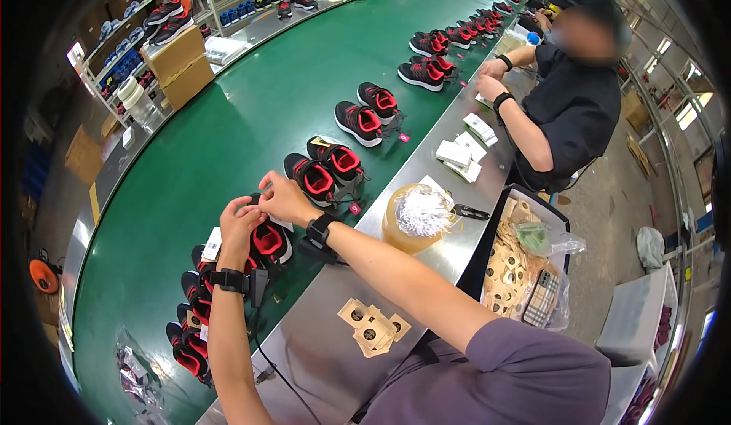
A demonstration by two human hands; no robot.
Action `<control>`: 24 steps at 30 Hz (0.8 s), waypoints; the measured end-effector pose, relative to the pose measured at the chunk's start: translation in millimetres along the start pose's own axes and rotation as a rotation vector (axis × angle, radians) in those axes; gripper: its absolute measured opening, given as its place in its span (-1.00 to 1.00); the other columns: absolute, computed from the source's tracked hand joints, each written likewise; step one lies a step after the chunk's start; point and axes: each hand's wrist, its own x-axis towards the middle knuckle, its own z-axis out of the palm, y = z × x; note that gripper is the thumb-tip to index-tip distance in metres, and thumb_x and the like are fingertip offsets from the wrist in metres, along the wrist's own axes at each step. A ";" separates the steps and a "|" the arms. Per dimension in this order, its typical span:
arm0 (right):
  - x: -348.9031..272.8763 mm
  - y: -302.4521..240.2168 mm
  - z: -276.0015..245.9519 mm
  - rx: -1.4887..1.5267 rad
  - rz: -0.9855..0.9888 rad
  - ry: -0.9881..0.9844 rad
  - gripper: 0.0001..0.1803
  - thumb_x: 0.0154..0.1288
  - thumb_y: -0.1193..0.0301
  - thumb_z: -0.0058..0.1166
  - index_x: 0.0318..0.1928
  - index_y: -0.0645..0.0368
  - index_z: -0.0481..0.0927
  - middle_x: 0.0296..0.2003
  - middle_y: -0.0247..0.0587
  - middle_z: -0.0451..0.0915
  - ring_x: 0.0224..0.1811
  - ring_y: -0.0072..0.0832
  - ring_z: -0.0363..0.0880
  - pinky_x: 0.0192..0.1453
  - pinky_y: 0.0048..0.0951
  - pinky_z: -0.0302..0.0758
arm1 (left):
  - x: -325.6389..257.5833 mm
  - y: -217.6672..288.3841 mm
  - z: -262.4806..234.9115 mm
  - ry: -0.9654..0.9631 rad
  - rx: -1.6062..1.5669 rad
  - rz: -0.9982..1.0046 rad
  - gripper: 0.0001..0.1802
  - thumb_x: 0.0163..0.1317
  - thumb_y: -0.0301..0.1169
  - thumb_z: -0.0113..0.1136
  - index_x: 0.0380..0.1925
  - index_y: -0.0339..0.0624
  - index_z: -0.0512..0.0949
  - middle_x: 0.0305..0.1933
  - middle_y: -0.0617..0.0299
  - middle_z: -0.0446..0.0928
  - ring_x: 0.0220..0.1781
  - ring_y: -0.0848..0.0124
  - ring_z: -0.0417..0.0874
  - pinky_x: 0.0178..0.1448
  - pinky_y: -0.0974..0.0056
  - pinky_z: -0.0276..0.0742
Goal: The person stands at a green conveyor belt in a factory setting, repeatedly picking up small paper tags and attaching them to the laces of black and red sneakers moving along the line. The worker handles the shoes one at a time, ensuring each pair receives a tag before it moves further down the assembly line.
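Above a pair of black and red sneakers (pixel 268 244) my two hands meet at the fingertips. My left hand (pixel 237 228) is closed in a pinch, and so is my right hand (pixel 283 199). Whatever lies between the fingers is too small to make out. Beside my left hand is a white tag (pixel 212 244); whether it hangs from a shoe or from the fingers is unclear. Just beyond my right hand stands another sneaker pair (pixel 326 167) with a yellowish tag on it. More sneakers (pixel 192 333) line up nearer to me, partly hidden by my left forearm.
The shoes stand on a green conveyor belt (pixel 190 158). On the metal ledge (pixel 304 311) lie brown card tags (pixel 373 327), a tub of white strings (pixel 422 212) and white tag stacks (pixel 466 154). A box of tags (pixel 510 265) sits right. A co-worker (pixel 571 97) works farther along.
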 end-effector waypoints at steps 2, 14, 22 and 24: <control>-0.5 1.1 4.3 -0.025 -0.038 0.027 -0.70 0.03 0.49 0.16 -0.21 0.31 0.44 -0.50 -0.16 0.64 -0.47 -0.48 0.64 -0.42 -0.44 0.52 | -1.1 0.0 -2.7 0.016 -0.004 0.010 -0.65 0.13 -0.70 0.11 -0.08 -0.39 0.30 -0.31 0.04 0.56 -0.32 0.32 0.64 -0.18 0.34 0.62; -27.3 -18.3 -1.5 -0.234 -0.474 0.166 -0.79 0.08 0.44 0.13 -0.30 0.30 0.48 -0.41 -0.04 0.58 -0.33 -0.17 0.60 -0.27 -0.26 0.48 | -29.1 14.7 24.2 0.193 0.343 0.137 -0.57 0.14 -0.64 0.09 0.04 -0.32 0.31 -0.11 0.11 0.50 -0.30 0.44 0.60 -0.27 0.40 0.61; -184.0 -82.8 -109.9 -0.483 -0.245 -0.453 -0.84 0.21 0.30 0.04 -0.33 0.12 0.49 -0.54 -0.14 0.55 -0.47 -0.17 0.55 -0.41 -0.19 0.42 | -90.9 61.2 27.7 -0.070 0.400 0.219 -0.83 0.27 -0.50 0.03 -0.15 -0.29 0.46 -0.33 0.23 0.55 -0.37 0.55 0.52 -0.29 0.46 0.46; -215.7 -54.9 -136.8 -0.677 -0.111 -0.529 -0.79 0.23 0.24 0.05 -0.32 0.13 0.51 -0.50 -0.11 0.57 -0.42 -0.11 0.57 -0.35 -0.13 0.46 | -119.9 56.7 31.9 -0.177 0.495 0.134 -0.84 0.24 -0.50 0.07 -0.19 -0.29 0.48 -0.34 0.22 0.56 -0.36 0.53 0.53 -0.28 0.42 0.46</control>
